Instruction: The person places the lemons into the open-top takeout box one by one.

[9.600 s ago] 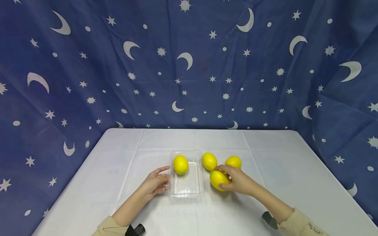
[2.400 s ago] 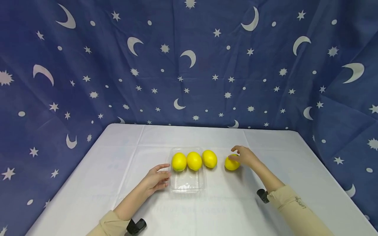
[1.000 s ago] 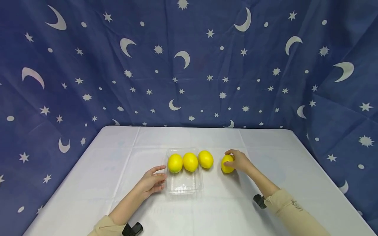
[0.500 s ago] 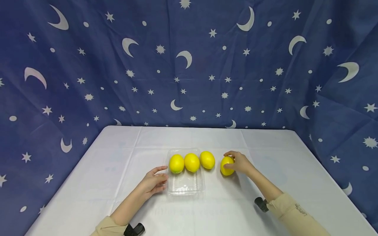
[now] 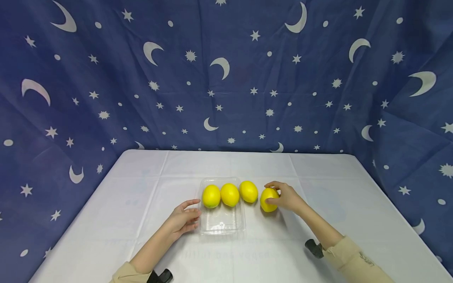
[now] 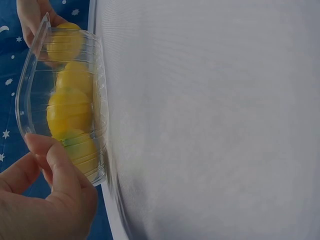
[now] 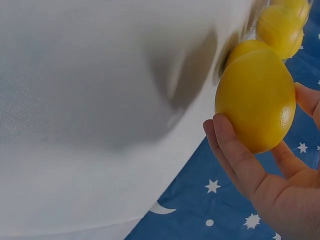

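Observation:
My right hand (image 5: pixel 288 197) grips a yellow lemon (image 5: pixel 267 200) between thumb and fingers, right of the clear plastic container. In the right wrist view that lemon (image 7: pixel 256 100) fills the grasp, fingertips along its side. Two lemons, one at the left (image 5: pixel 211 196) and one beside it (image 5: pixel 230 194), lie side by side in the far half of the container (image 5: pixel 221 227). Another lemon (image 5: pixel 249 192) is just outside its right wall. At the container's left side, my left hand (image 5: pixel 184 221) pinches the rim (image 6: pixel 21 100) with thumb and forefinger.
Under everything is a white cloth-covered table (image 5: pixel 177 165). A blue curtain (image 5: pixel 244 70) with moons and stars hangs behind and along both sides. Dark wrist devices, one left (image 5: pixel 163 276) and one right (image 5: pixel 313 248), sit below the sleeves.
A second lemon went into the container between the first two frames. My right hand then took hold of the rightmost lemon and has brought it a little left and nearer. My left hand stays put.

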Tool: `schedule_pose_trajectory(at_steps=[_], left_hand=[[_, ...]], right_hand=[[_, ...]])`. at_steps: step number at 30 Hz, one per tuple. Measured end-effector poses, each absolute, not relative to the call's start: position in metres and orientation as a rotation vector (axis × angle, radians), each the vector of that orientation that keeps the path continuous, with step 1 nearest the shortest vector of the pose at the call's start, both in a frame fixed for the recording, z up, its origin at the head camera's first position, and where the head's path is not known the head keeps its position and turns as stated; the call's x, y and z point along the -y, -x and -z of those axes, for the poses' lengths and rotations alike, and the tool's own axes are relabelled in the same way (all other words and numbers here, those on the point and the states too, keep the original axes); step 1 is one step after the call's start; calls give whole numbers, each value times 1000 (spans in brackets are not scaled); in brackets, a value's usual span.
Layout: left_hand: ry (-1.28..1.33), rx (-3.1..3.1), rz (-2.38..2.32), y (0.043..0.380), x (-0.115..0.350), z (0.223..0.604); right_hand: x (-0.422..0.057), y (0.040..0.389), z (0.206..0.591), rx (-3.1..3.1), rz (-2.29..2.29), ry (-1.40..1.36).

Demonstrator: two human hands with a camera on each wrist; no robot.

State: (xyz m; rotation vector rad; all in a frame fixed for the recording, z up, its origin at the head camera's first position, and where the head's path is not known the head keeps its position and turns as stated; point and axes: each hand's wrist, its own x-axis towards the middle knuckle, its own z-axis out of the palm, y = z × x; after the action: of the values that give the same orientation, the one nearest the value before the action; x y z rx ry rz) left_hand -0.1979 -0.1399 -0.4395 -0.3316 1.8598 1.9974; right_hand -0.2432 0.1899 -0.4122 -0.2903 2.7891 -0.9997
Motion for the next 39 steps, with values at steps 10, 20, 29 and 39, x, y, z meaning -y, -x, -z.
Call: schedule_pose_trajectory(at_steps=[10,20,29,39], left_hand=[[301,-1833,-2008,198,139,439],[323,-1844,-2013,197,137,441],[347,-1857,-2022,196,138,442],[366,-1857,-2023,197,140,440]], right_hand=[[-181,230,399,-2749,1063,373],[-160,220,384,-2702,1123,511],[-139,217,382,-2688,1136,597],[-110,216,388,-2664,1214,711]])
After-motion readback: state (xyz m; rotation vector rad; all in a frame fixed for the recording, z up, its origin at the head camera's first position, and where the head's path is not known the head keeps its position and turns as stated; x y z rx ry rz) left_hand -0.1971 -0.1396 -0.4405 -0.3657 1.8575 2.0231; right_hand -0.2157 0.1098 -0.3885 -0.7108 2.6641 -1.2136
